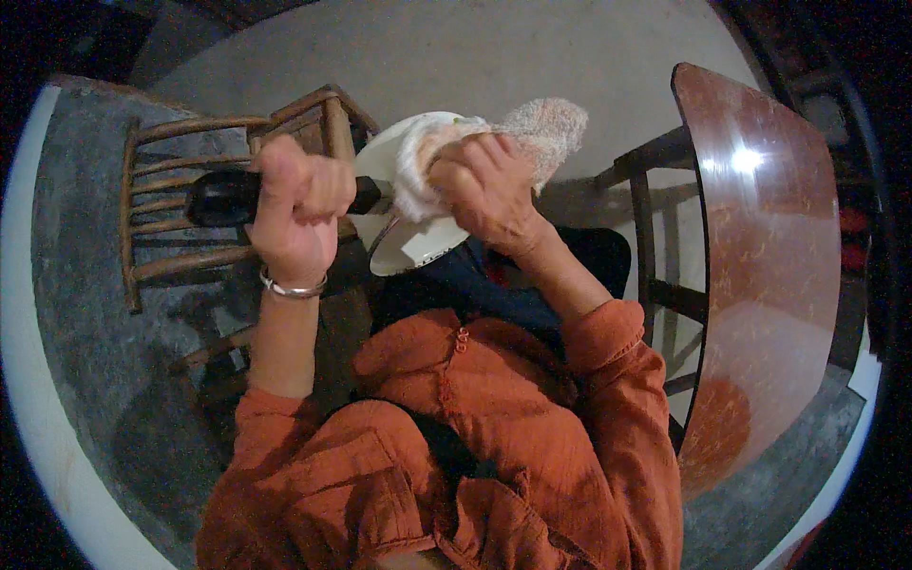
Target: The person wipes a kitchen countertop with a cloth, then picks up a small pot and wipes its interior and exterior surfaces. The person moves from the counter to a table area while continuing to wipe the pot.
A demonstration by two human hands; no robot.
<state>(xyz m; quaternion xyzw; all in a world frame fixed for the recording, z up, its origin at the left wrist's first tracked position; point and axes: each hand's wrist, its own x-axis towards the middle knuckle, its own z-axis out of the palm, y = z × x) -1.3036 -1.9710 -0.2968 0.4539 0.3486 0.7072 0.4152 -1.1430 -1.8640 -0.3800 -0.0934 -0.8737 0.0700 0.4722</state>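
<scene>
My left hand (302,204) is closed round a thick black handle (225,199), its rounded end sticking out to the left. A short metal neck runs from the handle toward a cream-white, round, pan-like piece (418,245) with dark marks near its lower edge. Whether the neck joins that piece is hard to see behind the cloth. Bunched in my right hand (489,185) is a fluffy white and pale pink cloth (553,130), pressed against the white piece. One loose end of it flares out past my knuckles. A silver bangle (293,285) circles my left wrist.
On the left stands a wooden chair (195,256) with a slatted back, close behind my left hand. A glossy reddish-brown table (769,275) with dark legs is at the right, reflecting a bright light. Grey floor (608,57) stretches beyond my hands.
</scene>
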